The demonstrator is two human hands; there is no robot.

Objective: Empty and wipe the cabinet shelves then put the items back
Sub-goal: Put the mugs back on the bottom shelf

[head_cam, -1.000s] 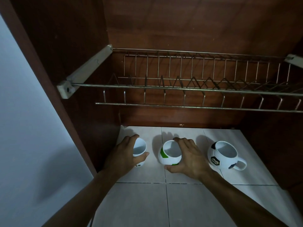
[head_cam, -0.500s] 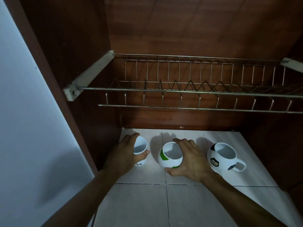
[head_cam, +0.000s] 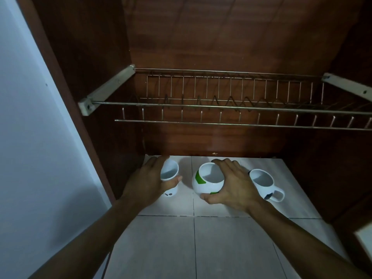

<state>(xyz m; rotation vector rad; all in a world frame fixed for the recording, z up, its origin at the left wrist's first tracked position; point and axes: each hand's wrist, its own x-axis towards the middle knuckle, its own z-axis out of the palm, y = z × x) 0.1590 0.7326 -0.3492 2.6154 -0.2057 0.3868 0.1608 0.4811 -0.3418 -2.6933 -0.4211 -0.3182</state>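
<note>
Left hand (head_cam: 148,183) grips cup (head_cam: 170,171), right hand (head_cam: 236,188) mug (head_cam: 204,183)

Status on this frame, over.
Left hand grips small white cup. Right hand grips green-patched mug. Handled mug stands right of it. Wire rack overhead.

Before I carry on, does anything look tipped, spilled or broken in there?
Nothing stands out. The small cup in the left hand, the green-patched mug in the right hand and the handled mug all stand upright on the tiles; no spill or crack shows.
</note>
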